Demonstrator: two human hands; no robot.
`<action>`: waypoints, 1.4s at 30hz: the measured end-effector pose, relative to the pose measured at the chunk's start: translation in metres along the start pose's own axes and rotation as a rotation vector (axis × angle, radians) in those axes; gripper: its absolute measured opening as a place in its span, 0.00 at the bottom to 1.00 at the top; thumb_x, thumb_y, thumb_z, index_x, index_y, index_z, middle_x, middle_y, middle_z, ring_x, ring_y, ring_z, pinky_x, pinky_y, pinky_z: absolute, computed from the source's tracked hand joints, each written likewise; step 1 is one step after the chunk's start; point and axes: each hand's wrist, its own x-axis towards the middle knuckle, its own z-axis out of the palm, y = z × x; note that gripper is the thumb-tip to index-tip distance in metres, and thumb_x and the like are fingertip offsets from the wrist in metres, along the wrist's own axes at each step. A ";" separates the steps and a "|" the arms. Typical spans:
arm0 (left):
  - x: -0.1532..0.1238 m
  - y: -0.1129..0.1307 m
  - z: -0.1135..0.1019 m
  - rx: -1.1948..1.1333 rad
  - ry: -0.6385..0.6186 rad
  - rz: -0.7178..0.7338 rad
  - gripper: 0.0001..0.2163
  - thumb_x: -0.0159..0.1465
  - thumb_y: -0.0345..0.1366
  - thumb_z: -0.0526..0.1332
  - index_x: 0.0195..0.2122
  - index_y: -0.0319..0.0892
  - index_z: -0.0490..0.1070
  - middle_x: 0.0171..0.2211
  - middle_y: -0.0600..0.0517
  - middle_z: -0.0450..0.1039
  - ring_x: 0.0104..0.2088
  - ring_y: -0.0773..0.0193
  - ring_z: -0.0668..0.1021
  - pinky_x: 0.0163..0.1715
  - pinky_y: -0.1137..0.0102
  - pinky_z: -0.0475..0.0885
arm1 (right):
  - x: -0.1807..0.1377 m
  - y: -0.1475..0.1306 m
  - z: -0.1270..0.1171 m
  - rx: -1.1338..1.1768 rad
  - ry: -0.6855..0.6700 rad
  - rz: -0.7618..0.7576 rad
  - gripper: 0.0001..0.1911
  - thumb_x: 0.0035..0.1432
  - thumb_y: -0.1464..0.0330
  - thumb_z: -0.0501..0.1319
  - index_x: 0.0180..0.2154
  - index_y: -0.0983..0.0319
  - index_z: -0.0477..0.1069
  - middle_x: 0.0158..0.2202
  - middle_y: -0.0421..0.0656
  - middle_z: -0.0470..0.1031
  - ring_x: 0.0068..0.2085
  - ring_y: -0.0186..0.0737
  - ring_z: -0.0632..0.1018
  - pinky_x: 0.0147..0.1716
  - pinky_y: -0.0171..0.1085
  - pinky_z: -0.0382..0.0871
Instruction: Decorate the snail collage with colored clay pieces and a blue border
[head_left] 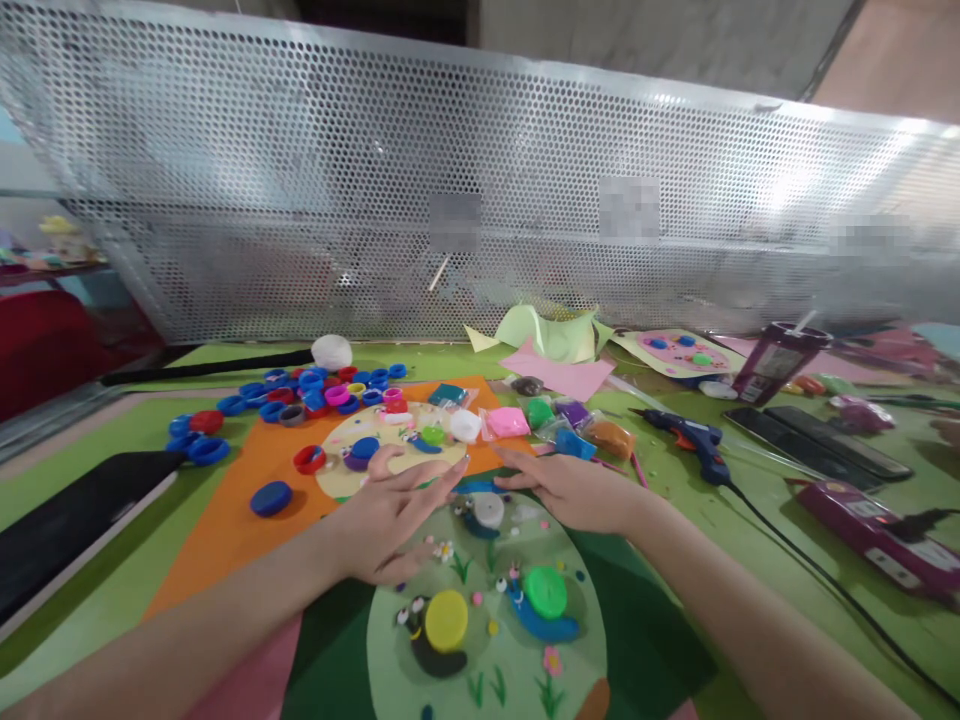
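A light green rounded paper (pixel 390 640) lies before me, decorated with bottle-cap snails, flowers and grass. On it are a yellow-capped snail (pixel 446 620), a green-capped snail (pixel 546 592) and a white-capped snail (pixel 489 510). A blue clay strip (pixel 480 486) runs along its top edge. My left hand (pixel 401 515) rests over the paper's upper left, fingers stretched out and apart. From the right, my right hand (pixel 574 490) reaches to the top edge with fingers extended, fingertips at the blue strip. Neither hand shows anything gripped.
Several bottle caps (pixel 311 388) are heaped at the back left, near a second snail picture (pixel 405 455). Bagged clay, including a pink packet (pixel 507 422), lies beyond my hands. To the right are a glue gun (pixel 694 440) with its cord, phones, a power strip (pixel 877 535) and a cup (pixel 780 362).
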 end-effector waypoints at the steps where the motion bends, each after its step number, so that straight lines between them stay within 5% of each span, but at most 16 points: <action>1: 0.001 0.000 -0.001 -0.009 -0.010 0.008 0.31 0.67 0.43 0.42 0.64 0.42 0.22 0.53 0.40 0.67 0.56 0.46 0.65 0.49 0.56 0.64 | 0.000 0.000 0.000 -0.001 -0.004 0.003 0.37 0.53 0.81 0.47 0.64 0.59 0.44 0.54 0.39 0.68 0.56 0.46 0.68 0.50 0.47 0.66; 7: 0.004 0.000 -0.003 -0.081 0.027 -0.071 0.29 0.68 0.49 0.35 0.63 0.41 0.20 0.44 0.44 0.75 0.57 0.48 0.63 0.51 0.55 0.60 | 0.000 0.003 0.000 0.002 -0.001 -0.008 0.36 0.55 0.80 0.46 0.64 0.59 0.42 0.54 0.38 0.68 0.56 0.44 0.68 0.51 0.47 0.66; 13: 0.004 0.002 -0.001 -0.092 0.025 -0.050 0.31 0.68 0.51 0.36 0.64 0.40 0.22 0.52 0.41 0.68 0.56 0.49 0.66 0.52 0.55 0.59 | -0.003 0.012 -0.011 -0.078 0.153 0.050 0.34 0.57 0.79 0.45 0.63 0.55 0.44 0.53 0.36 0.70 0.54 0.39 0.70 0.52 0.40 0.63; 19: 0.004 0.004 -0.008 -0.206 0.061 -0.152 0.29 0.69 0.47 0.35 0.63 0.40 0.19 0.44 0.48 0.76 0.62 0.52 0.56 0.57 0.46 0.36 | -0.013 0.030 -0.031 -0.327 0.382 0.393 0.26 0.58 0.71 0.51 0.58 0.70 0.57 0.47 0.58 0.72 0.47 0.60 0.73 0.43 0.53 0.66; 25: 0.006 0.004 -0.014 -0.104 0.120 -0.364 0.28 0.68 0.36 0.46 0.64 0.46 0.28 0.47 0.47 0.74 0.56 0.51 0.67 0.56 0.47 0.45 | -0.006 0.038 -0.016 -0.414 0.340 0.422 0.23 0.53 0.64 0.62 0.48 0.71 0.68 0.43 0.61 0.73 0.46 0.66 0.72 0.41 0.56 0.66; 29: 0.016 0.012 -0.016 -0.096 0.195 -0.393 0.28 0.66 0.34 0.49 0.63 0.48 0.36 0.45 0.49 0.75 0.51 0.51 0.72 0.54 0.48 0.52 | 0.000 0.029 -0.011 -0.395 0.403 0.346 0.24 0.57 0.71 0.57 0.55 0.72 0.60 0.48 0.60 0.70 0.51 0.61 0.69 0.46 0.55 0.65; 33: 0.023 0.025 -0.017 -0.133 0.283 -0.363 0.25 0.67 0.33 0.48 0.62 0.47 0.39 0.45 0.47 0.74 0.49 0.53 0.72 0.51 0.51 0.56 | 0.000 0.006 -0.009 -0.342 0.452 0.147 0.30 0.58 0.67 0.57 0.60 0.64 0.49 0.56 0.52 0.63 0.56 0.50 0.64 0.53 0.48 0.62; 39: 0.024 0.035 -0.020 -0.156 0.386 -0.353 0.20 0.67 0.34 0.49 0.59 0.46 0.46 0.36 0.52 0.77 0.45 0.54 0.74 0.48 0.53 0.57 | -0.004 -0.020 0.004 -0.236 0.482 -0.179 0.22 0.60 0.68 0.54 0.56 0.57 0.56 0.52 0.50 0.67 0.54 0.50 0.67 0.50 0.52 0.66; 42: 0.024 0.034 -0.020 -0.086 0.454 -0.385 0.20 0.66 0.37 0.54 0.58 0.48 0.50 0.35 0.53 0.77 0.44 0.54 0.74 0.46 0.55 0.59 | -0.002 -0.022 0.007 -0.236 0.465 -0.193 0.21 0.60 0.69 0.54 0.56 0.60 0.57 0.52 0.52 0.67 0.54 0.51 0.67 0.48 0.54 0.67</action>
